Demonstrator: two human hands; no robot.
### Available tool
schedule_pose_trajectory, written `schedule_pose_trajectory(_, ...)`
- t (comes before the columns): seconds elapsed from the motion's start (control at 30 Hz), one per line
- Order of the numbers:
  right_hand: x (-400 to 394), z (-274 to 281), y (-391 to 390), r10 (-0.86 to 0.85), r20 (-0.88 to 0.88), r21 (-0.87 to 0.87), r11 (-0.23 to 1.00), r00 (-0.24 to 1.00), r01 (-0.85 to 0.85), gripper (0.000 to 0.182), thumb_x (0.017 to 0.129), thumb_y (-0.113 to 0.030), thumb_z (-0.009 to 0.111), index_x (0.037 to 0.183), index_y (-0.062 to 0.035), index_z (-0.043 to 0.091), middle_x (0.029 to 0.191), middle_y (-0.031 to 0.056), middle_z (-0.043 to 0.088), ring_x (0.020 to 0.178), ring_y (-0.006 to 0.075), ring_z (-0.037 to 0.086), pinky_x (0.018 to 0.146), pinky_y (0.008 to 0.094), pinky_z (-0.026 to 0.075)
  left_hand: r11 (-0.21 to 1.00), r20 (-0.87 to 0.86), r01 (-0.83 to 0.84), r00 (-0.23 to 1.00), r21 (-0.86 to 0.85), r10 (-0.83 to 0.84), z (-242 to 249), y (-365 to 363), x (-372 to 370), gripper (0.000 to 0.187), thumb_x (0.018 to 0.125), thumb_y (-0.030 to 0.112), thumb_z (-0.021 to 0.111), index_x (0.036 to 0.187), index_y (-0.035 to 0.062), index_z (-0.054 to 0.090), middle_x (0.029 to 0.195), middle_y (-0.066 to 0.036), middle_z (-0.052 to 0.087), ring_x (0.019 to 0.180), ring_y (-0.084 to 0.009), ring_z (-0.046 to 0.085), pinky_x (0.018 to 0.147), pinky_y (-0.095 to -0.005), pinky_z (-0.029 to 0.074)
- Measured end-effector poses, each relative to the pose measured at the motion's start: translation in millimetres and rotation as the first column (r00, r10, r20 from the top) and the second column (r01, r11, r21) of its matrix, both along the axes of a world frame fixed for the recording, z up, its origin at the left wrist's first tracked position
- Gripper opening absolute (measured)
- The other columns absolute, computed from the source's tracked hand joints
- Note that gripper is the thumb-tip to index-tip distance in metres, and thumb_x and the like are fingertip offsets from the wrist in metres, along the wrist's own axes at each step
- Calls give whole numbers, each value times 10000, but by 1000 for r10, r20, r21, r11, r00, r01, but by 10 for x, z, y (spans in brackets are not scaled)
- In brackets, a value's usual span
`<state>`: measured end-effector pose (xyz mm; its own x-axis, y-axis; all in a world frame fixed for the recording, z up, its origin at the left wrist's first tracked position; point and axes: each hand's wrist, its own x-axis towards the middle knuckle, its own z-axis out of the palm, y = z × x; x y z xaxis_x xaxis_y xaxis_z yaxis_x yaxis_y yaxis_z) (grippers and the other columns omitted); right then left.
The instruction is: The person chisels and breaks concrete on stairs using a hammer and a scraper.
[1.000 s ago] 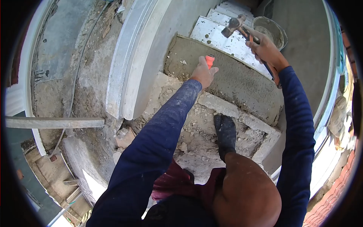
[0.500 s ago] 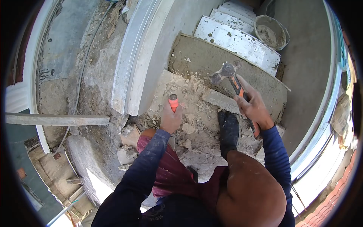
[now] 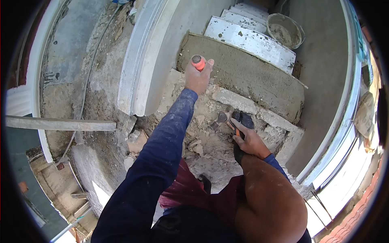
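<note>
My left hand [image 3: 197, 79] is wrapped round the orange handle [image 3: 198, 62] of a tool, its dark round end facing up. It is at the left end of the grey mortared step [image 3: 247, 73]; the tool's lower part is hidden. Lower and to the right, my right hand [image 3: 250, 139] grips a hammer [image 3: 222, 117] with a black and orange handle. The hammer's metal head is over broken rubble, beside my dark-covered foot [image 3: 244, 119]. A broken concrete edge [image 3: 235, 100] runs between the step and my right hand.
White, mortar-spattered stairs [image 3: 251, 43] rise beyond the step, with a bucket of mortar [image 3: 285, 31] on the right. A wall end [image 3: 142, 81] stands left of my left hand. A wooden plank [image 3: 60, 124] juts in from the left. Rubble [image 3: 195, 146] lies below my hands.
My left hand has moved up and to the right with the orange-handled tool, onto the mortared step. My right hand has lowered the hammer down and to the left. The view has shifted slightly.
</note>
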<state>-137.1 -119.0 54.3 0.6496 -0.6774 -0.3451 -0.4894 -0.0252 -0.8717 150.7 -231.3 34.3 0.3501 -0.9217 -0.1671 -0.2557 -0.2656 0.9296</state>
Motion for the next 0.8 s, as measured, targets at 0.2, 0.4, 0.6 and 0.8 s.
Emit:
schedule_pose_trajectory(0.2,-37,-71,-36,-56,-6,121,991,998,56,734,874,-87,640,1545,-164,351,1119,301,658,1049,479,634,923,415,503,998,14,-10,1000,65,9,119,186,170,337,895,277,727,1011,-3,578,874,-91,630,819,-190,603,789,-351,499)
schedule_pose_trajectory(0.4,6,7,-82,3,-13,130,992,1000,-2,722,877,-81,640,1540,-159,363,1168,303,648,1093,482,615,944,395,490,998,18,50,999,-39,-50,108,-430,-62,358,889,295,732,1027,6,574,910,-107,640,834,-214,613,792,-363,501)
schedule_pose_trajectory(0.6,-6,353,-310,21,0,241,970,1000,-20,659,899,-67,648,1513,-100,411,1391,235,569,1296,375,548,1080,377,396,975,211,207,952,83,-220,58,-577,-137,385,872,346,749,1020,34,580,920,-91,651,855,-207,631,825,-362,505)
schedule_pose_trajectory(0.8,97,1010,-1329,-279,146,-143,944,949,299,633,944,-113,637,1527,-72,394,846,84,609,699,165,562,650,302,439,950,282,310,909,36,-308,-252,-729,-184,434,875,367,737,1076,12,590,997,-147,687,903,-250,667,837,-373,512)
